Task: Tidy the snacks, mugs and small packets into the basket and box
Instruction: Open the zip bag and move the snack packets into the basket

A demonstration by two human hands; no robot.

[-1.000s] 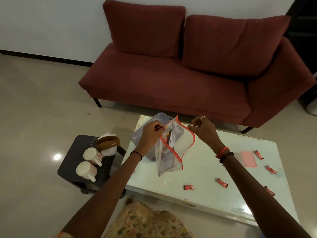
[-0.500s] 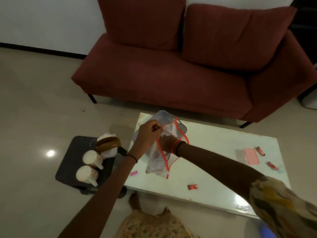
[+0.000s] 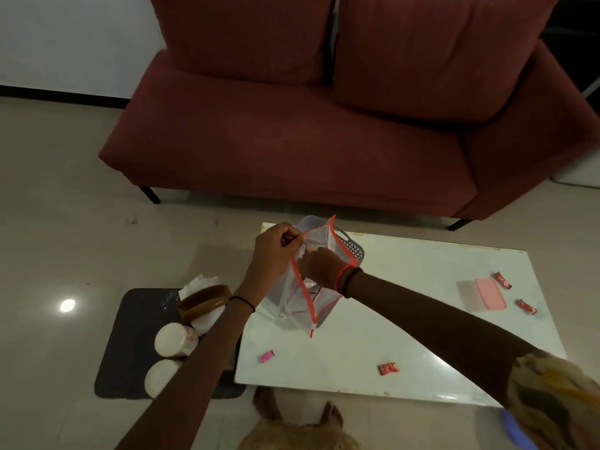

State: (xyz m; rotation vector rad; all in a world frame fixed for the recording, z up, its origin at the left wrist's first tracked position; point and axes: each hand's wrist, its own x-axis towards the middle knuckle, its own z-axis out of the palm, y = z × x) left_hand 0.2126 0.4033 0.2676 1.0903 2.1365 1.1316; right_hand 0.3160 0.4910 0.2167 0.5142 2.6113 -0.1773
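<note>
My left hand (image 3: 275,245) pinches the rim of a clear pouch with a red zip edge (image 3: 319,306), holding it open above the white table. My right hand (image 3: 319,266) is pushed into the pouch's mouth; its fingers are hidden inside. Behind the pouch stands a grey perforated basket (image 3: 352,251). Loose on the table lie red packets (image 3: 388,368) (image 3: 526,306) (image 3: 502,280) and a pink packet (image 3: 266,356). A pink-lidded box (image 3: 488,293) sits at the right. Two white mugs (image 3: 175,339) (image 3: 160,376) lie on a dark side stool.
The dark stool (image 3: 136,339) at the left also carries a brown holder with white tissue (image 3: 204,298). A dark red sofa (image 3: 308,131) stands behind the white table (image 3: 406,336). My bare feet (image 3: 269,404) are on the floor at the table's near edge.
My right hand let go of the pouch's right rim and went down into its mouth. My left hand still holds the rim. The view tilted lower.
</note>
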